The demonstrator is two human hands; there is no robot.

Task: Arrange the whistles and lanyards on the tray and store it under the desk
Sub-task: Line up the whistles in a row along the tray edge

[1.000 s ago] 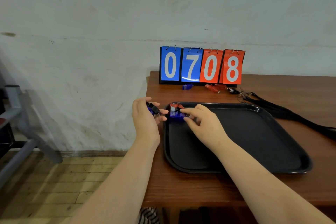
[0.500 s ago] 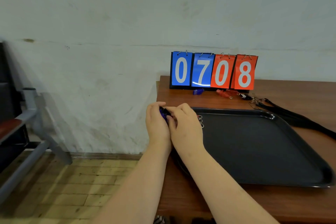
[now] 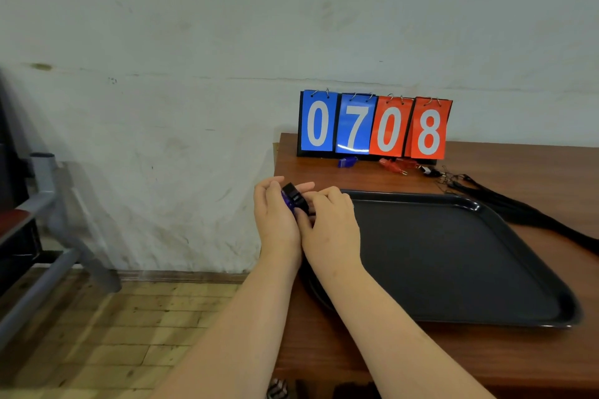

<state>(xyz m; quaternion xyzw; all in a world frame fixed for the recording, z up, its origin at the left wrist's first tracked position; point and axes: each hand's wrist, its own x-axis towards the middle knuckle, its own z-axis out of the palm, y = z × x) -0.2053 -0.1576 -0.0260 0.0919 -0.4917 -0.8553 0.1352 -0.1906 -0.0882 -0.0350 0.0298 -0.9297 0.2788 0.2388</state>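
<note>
My left hand (image 3: 275,220) holds a dark blue whistle (image 3: 293,199) at the far left corner of the black tray (image 3: 470,269). My right hand (image 3: 330,223) presses against the left hand, its fingers curled over the tray's corner; what lies under them is hidden. Another blue whistle (image 3: 346,161) and red whistles (image 3: 393,165) lie on the desk in front of the scoreboard. Black lanyards (image 3: 518,207) stretch along the desk right of the tray.
A flip scoreboard (image 3: 372,126) reading 0708 stands at the back of the wooden desk (image 3: 324,350) against the wall. A grey metal frame (image 3: 48,236) stands at the left over the wood floor.
My right hand moved left from the tray's corner and joined my left hand. The whistles seen on the tray corner a second ago are now covered by my hands.
</note>
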